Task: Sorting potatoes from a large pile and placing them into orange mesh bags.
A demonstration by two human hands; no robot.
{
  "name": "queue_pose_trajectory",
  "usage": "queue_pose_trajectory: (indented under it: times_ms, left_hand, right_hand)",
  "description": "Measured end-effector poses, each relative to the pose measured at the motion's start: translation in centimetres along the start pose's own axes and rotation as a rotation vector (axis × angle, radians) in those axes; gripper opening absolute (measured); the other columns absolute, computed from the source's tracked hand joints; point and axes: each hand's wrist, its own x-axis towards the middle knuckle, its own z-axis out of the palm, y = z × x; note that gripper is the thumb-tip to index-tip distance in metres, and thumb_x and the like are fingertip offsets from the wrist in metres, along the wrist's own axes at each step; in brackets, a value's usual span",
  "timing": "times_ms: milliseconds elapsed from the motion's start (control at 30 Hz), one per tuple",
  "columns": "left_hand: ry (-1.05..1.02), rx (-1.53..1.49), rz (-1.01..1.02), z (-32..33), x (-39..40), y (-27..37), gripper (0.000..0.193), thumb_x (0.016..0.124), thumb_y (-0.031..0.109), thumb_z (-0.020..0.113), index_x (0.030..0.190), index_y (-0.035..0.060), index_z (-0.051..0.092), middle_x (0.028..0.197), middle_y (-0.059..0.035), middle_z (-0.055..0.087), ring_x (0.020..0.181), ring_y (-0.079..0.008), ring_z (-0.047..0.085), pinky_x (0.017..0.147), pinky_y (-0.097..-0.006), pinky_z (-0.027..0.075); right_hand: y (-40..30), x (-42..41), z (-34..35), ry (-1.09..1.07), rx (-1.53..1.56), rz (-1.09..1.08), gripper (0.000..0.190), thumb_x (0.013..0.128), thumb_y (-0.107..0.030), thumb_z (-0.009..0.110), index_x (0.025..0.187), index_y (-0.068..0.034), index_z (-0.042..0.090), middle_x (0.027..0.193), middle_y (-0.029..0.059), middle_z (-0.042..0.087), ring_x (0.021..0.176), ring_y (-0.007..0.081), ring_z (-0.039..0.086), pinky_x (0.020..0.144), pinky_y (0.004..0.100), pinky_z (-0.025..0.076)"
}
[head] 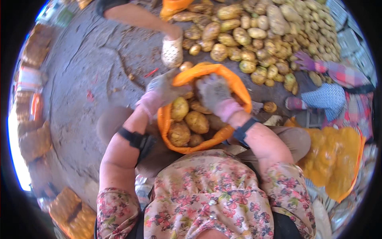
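Observation:
An orange mesh sack (pixel 200 148) with a rolled rim stands upright between my knees, its mouth facing up and potatoes (pixel 197 122) inside. My left hand (pixel 167 88), in a grey and pink work glove, is at the sack's upper left rim, its thumb reaching over the edge; whether it grips the rim cannot be told. Inside the mouth, on the right, my right hand (pixel 214 91) in a matching glove lies over the potatoes with its fingers pointing away from me. Its fingertips are partly in shadow, and a hold on a potato cannot be made out.
A large potato heap (pixel 253 38) spreads beyond the sack. A co-worker's white clog (pixel 172 52) stands near the rim; another person's gloved hand (pixel 306 60) touches the heap at right. Filled orange sacks (pixel 331 161) lie beside my right knee, and more (pixel 64 206) line the left.

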Motion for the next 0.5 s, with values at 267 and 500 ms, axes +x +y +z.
queue_pose_trajectory:
  times_ms: [267, 500]
  left_hand:
    - [0.012, 0.496, -0.194, -0.6, -0.7, 6.9, 0.055, 0.086, 0.045, 0.074, 0.124, 0.0085, 0.062, 0.108, -0.0219, 0.071, 0.104, -0.0384, 0.068, 0.088, -0.0446, 0.053]
    - [0.045, 0.466, -0.136, -0.9, -1.6, 6.1, 0.052, 0.086, 0.046, 0.075, 0.121, 0.0093, 0.063, 0.103, -0.0182, 0.072, 0.098, -0.0362, 0.069, 0.084, -0.0431, 0.053]
  right_hand:
    - [-0.4, 0.9, 0.6, 0.020, 0.024, 0.041, 0.021, 0.083, -0.024, 0.064, 0.102, -0.014, 0.069, 0.106, 0.0066, 0.068, 0.099, 0.0254, 0.062, 0.082, 0.0407, 0.048]
    - [3.5, 0.3, -4.0, 0.336, 0.508, -0.084, 0.022, 0.086, -0.028, 0.069, 0.095, -0.009, 0.065, 0.092, 0.0135, 0.067, 0.090, 0.0335, 0.066, 0.080, 0.0454, 0.053]
